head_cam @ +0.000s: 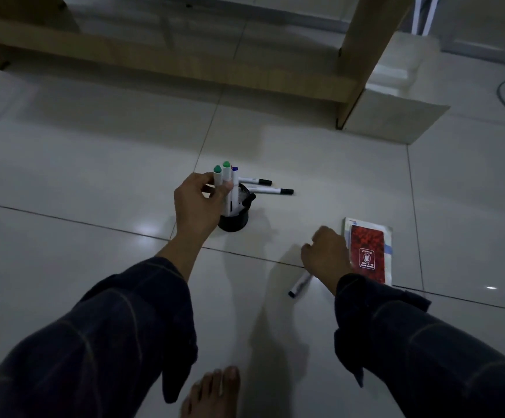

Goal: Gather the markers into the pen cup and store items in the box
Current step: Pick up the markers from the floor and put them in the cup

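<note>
Markers, green-capped, are pinched in left hand fingers over the black pen cup at frame centre; a careless push could tip it. Right hand grips a black-capped marker lower right.

No text you can actually read.
You see a pale emblem and a few lines of print on the red booklet by your right hand, upside down and too small and blurred to make out.
</note>
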